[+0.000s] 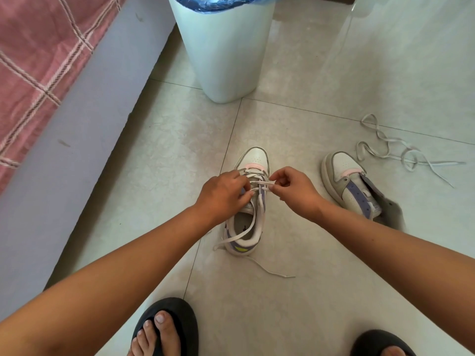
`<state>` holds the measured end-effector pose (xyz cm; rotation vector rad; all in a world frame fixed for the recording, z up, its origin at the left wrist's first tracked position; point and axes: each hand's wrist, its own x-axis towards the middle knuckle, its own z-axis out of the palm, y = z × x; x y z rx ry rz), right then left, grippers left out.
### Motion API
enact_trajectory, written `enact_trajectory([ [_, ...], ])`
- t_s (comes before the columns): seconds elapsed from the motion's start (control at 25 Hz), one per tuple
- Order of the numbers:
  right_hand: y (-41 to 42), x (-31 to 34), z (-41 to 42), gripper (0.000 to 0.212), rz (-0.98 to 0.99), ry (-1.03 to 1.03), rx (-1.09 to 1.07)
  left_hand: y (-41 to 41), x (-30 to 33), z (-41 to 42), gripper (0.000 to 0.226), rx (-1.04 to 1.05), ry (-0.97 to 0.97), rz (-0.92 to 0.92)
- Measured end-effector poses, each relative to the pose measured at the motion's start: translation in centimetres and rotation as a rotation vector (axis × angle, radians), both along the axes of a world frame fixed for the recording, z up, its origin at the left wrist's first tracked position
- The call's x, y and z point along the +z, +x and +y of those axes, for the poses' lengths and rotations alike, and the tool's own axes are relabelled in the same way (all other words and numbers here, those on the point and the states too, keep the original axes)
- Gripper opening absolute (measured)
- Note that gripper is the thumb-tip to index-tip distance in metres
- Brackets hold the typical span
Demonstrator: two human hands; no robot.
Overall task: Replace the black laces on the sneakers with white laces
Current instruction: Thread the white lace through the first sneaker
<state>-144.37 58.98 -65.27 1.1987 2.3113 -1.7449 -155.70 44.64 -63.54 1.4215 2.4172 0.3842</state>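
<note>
Head camera, looking down: we stand on a pale, glossy tiled floor [295, 291] crossed by thin dark grout lines, with a grey bed frame [77, 140] and a pink checked cover [33, 62] running along the left. A white waste bin [223, 55] with a blue liner stands ahead of us, its top cut off by the frame edge. Our near sneaker [249, 201] sits on the floor between our arms, toe pointing away. Our left hand [221, 195] has its fingers curled at the eyelets, pinching the white lace [253, 222] threaded through the front rows; our right hand [294, 190] pinches the same lace just beside it. The lace's loose ends trail over the heel and onto the tiles. A second sneaker [349, 181] stands well apart to the right, unlaced, its heel hidden behind our right forearm. Beyond it a spare white lace [395, 150] lies in loose curls. Our fingertips hide the eyelets being worked. Dark sandals [180, 319] show at the bottom edge, partly cropped.
</note>
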Motion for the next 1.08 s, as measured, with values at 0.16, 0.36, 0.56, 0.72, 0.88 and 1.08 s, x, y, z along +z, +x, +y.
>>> enact_trajectory([
  [0.16, -0.1, 0.1, -0.3, 0.015, -0.004, -0.133, -0.1, 0.9, -0.2, 0.1, 0.02, 0.055, -0.035, -0.032],
  [0.36, -0.9, 0.4, -0.2, 0.003, -0.013, 0.124, 0.088, 1.5, -0.6, 0.0, 0.017, 0.125, -0.006, -0.093],
  [0.56, -0.6, 0.1, 0.9, 0.007, 0.291, 1.108, 0.616, 1.8, -0.6, -0.1, 0.019, 0.159, 0.009, -0.079],
  [0.72, 0.4, -0.5, 0.8, 0.008, 0.138, 0.732, 0.45, 2.0, -0.7, 0.0, 0.022, 0.216, -0.009, -0.098],
  [0.88, 1.2, -0.5, -0.8, 0.015, -0.025, -0.138, -0.03, 2.3, -0.9, 0.9, 0.032, 0.199, -0.113, -0.061],
  [1.08, 0.9, 0.1, -1.3, 0.009, -0.028, -0.351, -0.157, 2.0, -1.1, 1.2, 0.024, 0.212, -0.113, -0.114],
])
